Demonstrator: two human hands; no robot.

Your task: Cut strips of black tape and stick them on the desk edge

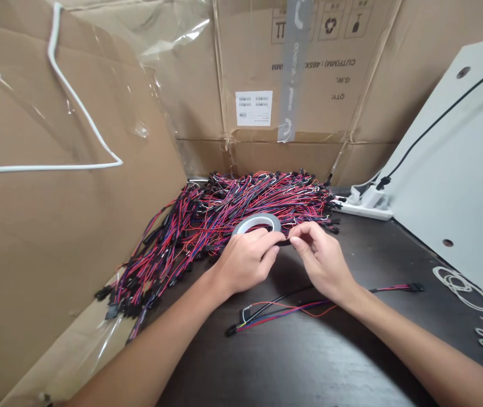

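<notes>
My left hand (250,257) is closed on a roll of black tape (276,221) with a pale core, held above the dark table. A short black strip of tape (284,242) runs from the roll to my right hand (320,257), whose thumb and forefinger pinch its end. Below my hands a single wire harness (284,312) lies on the table, with red, blue, black and orange wires and black connectors at its ends. My right wrist hides part of it.
A large heap of similar wire harnesses (258,195) lies at the back and left, against cardboard boxes (194,96). At right stand a white power strip (364,210) with plugs and a white panel (457,152). Pale rubber bands (464,289) lie on the table's right side.
</notes>
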